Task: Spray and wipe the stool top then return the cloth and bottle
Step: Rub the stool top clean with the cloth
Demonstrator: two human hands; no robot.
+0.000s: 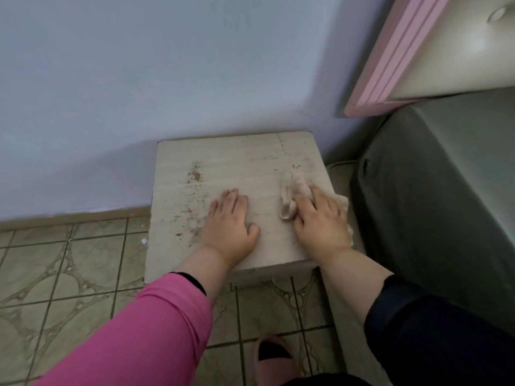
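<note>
A square pale stool top (237,162) stands against the wall, with brown stains on its left half. My left hand (230,224) lies flat and empty on the middle of the top, fingers together. My right hand (320,221) presses a crumpled beige cloth (291,193) onto the right side of the top; the cloth sticks out past my fingers and under my palm. No spray bottle is in view.
A lilac wall (139,93) rises right behind the stool. A bed with a grey-green cover (432,190) and a pink-edged headboard (390,59) stands close on the right. Patterned floor tiles (69,268) lie on the left, and a pink slipper (271,355) shows below.
</note>
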